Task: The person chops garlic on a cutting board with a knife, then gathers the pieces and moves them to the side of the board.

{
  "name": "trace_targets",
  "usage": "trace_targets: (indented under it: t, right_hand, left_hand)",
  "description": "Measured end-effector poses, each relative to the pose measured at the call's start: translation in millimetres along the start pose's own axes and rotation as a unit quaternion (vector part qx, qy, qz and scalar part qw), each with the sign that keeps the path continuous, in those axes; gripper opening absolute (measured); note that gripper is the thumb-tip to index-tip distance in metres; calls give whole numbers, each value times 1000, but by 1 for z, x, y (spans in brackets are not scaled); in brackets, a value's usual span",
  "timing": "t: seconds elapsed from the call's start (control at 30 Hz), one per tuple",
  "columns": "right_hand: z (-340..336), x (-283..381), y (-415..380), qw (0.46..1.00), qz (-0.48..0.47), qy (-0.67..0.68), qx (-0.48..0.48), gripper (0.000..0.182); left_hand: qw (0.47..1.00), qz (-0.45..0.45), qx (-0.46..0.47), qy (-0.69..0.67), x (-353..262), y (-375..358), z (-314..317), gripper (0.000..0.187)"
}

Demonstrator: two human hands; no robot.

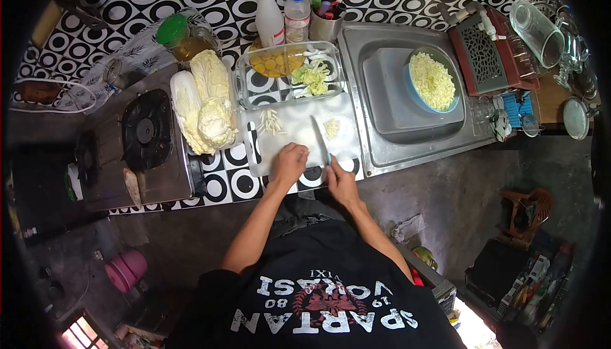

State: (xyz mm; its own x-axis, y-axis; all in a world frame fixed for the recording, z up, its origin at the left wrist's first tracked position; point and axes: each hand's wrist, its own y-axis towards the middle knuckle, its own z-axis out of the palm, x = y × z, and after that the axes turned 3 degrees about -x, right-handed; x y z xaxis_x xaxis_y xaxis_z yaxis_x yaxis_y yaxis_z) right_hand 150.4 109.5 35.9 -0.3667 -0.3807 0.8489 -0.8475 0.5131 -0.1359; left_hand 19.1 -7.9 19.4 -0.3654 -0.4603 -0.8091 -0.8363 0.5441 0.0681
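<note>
A translucent cutting board [296,151] lies on the tiled counter in front of me. My right hand [342,182] is closed round the handle of a knife [321,137], its blade pointing away from me across the board. Right beside the blade lies a small heap of chopped pale pieces [331,128]. My left hand [291,162] rests at the board's near edge with its fingers curled together; whatever they hold, if anything, is too small to name. Pale strips [271,121] are spread on the board's upper left. Behind the board, a glass dish [261,98] holds cut green leaves [312,79].
Cabbages [207,104] fill a container at the left, beside a gas stove [108,180]. The steel sink [375,158] at the right holds a bowl of chopped cabbage [434,81]. Bottles [297,18] and a utensil cup [326,27] stand behind the dish.
</note>
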Motion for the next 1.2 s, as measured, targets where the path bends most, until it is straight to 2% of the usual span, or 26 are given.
trace_targets:
  t: [0.03,0.2,0.37,0.47,0.57,0.7,0.83,0.97,1.07,1.2]
  right_hand:
    - [-5,1,1,999,49,11,-16,36]
    - [-27,6,6,995,24,-93,18,36]
    - [-24,7,0,990,-2,-138,26,39]
    - [-8,-19,-6,983,-39,-177,15,44]
    - [0,-26,5,984,-65,-168,2,48]
    - [-5,-13,29,979,-79,-185,8,44]
    - [-14,2,26,982,-44,-178,40,45]
    - [-10,-5,5,986,-40,-161,32,47]
    - [2,-19,8,983,-72,-166,9,47]
    - [7,-14,31,981,-55,-184,18,48]
  left_hand:
    - [999,23,18,26,0,2,7,9]
    - [994,50,64,70,-6,15,33,10]
    - [997,18,63,42,-5,14,35,9]
    - [998,12,50,21,-2,14,39,9]
    - [999,15,47,20,-1,13,36,10]
    - [998,15,52,42,-2,11,37,11]
    - [999,20,35,30,1,10,38,10]
    - [999,-23,48,6,1,12,37,10]
    - [997,-38,66,-11,0,15,34,10]
    - [996,-50,71,-20,-3,15,32,8]
